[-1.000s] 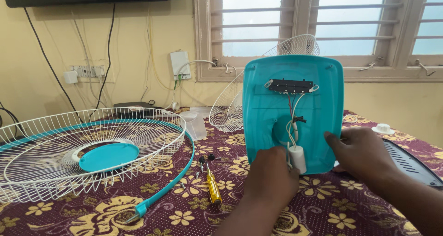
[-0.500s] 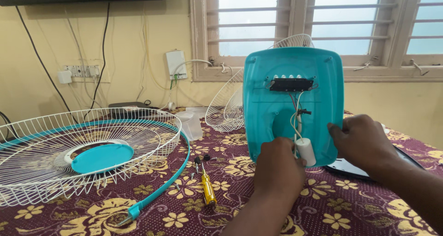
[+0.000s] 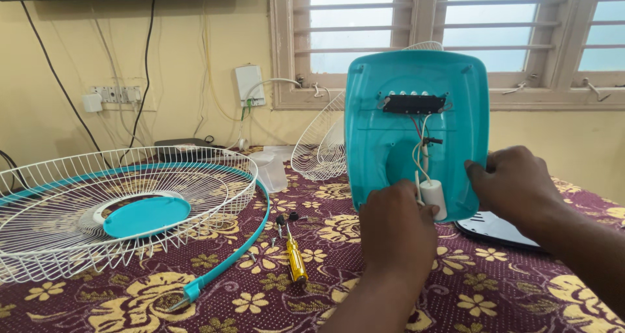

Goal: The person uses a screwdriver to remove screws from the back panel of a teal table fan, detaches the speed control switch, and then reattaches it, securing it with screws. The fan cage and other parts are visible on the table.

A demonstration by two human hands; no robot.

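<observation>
Teal fan housing (image 3: 403,111): upright, centre-right of frame, now closer and tilted slightly compared with a second ago. Left hand (image 3: 397,232) pinches white capacitor (image 3: 434,197); right hand (image 3: 517,186) grips housing edge. Yellow screwdriver (image 3: 294,255), white grille (image 3: 124,209) on tabletop (image 3: 508,287), lower left.

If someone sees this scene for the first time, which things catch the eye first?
The teal fan housing stands upright at centre right, its wires and a white capacitor exposed; the left hand touches its lower edge and the right hand holds its side. On the left, a white wire fan guard lies on the floral tablecloth, a yellow screwdriver beside it.
</observation>
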